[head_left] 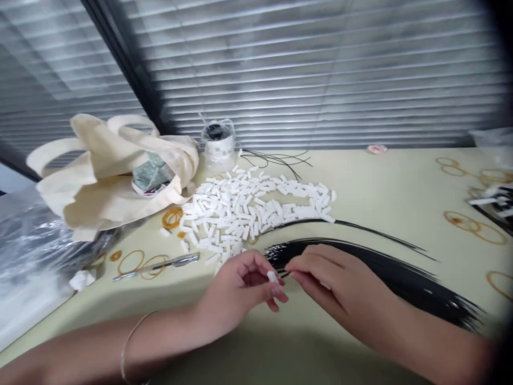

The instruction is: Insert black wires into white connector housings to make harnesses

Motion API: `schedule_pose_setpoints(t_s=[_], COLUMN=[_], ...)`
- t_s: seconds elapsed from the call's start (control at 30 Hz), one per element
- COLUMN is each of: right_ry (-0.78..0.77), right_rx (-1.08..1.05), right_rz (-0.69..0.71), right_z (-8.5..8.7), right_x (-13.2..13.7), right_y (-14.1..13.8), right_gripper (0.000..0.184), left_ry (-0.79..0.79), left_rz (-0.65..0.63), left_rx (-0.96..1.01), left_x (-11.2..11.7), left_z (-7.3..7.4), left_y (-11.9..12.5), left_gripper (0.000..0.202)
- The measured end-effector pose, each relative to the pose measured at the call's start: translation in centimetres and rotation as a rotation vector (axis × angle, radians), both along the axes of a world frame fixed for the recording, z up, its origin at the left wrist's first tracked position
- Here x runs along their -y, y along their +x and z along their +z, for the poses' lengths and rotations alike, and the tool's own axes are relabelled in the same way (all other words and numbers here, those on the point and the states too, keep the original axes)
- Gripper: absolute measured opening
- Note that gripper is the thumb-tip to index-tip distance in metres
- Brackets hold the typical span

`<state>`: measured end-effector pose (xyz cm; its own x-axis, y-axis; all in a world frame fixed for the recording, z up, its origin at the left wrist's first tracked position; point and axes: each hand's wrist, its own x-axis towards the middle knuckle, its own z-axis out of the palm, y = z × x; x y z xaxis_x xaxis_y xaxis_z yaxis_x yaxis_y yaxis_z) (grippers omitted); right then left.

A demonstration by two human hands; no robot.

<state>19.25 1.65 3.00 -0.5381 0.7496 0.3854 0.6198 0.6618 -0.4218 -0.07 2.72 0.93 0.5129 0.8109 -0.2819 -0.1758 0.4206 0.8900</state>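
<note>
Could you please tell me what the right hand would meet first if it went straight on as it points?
Most likely the small white piece in the left hand, though depth is unclear.

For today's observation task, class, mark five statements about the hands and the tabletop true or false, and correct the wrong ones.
1. The left hand holds a small white piece. True.
2. A bracelet circles the right wrist. False: the bracelet is on the left wrist.
3. The cloth bag is left of the pile of white pieces. True.
4. The black strands are coiled into a ring. False: the bundle of black strands is laid out lengthwise in a gentle curve.
5. The right hand's fingers are spread wide. False: the right hand has thumb and fingers drawn together.
</note>
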Motion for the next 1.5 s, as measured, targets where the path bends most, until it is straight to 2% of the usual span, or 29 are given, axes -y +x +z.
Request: schedule_pose_setpoints(t_s=[0.1, 0.2, 0.43, 0.63, 0.73, 0.8, 1.0, 1.2, 1.5], right_ry=[-0.256, -0.354, -0.331, -0.167, -0.14, -0.173, -0.442, -0.512, -0.693], right_rx=[-0.151, -0.211, -0.215, -0.174, -0.145, -0.135, -0.194, -0.287, -0.305], right_rz=[-0.116, -0.123, -0.059, -0.056, -0.056, -0.06, -0.089, -0.083, -0.104], right_z=[-0.5, -0.9, -1.1, -1.1, -1.0, -0.8, -0.1, -0.1, -0.3], right_x=[0.0, 0.0, 0.0, 0.3, 0.5, 0.6, 0.6, 0.2, 0.4], right_y=[0.1, -0.1, -0.1, 0.0, 0.0, 0.0, -0.1, -0.3, -0.6], right_gripper=[0.013, 0.013, 0.013, 0.012, 0.013, 0.015, 0.016, 0.017, 0.019], left_ry=[0.002, -0.007, -0.029, -0.031, -0.035, -0.037, -0.006, 0.031, 0.078], left_rz=[-0.013, -0.025, -0.037, -0.047, -0.04, -0.04, -0.047, -0.04, -0.044], left_rx=[-0.025, -0.067, -0.162, -0.158, -0.154, -0.157, -0.197, -0.233, -0.292], left_x=[-0.1, -0.2, -0.2, -0.1, -0.1, -0.1, 0.1, -0.1, 0.2], left_z=[0.2, 0.3, 0.5, 0.7, 0.8, 0.8, 0.8, 0.7, 0.6], left_y=[0.0, 0.0, -0.3, -0.2, -0.1, -0.1, -0.2, -0.1, -0.1], left_gripper=[0.015, 0.015, 0.017, 0.018, 0.019, 0.02, 0.019, 0.021, 0.018])
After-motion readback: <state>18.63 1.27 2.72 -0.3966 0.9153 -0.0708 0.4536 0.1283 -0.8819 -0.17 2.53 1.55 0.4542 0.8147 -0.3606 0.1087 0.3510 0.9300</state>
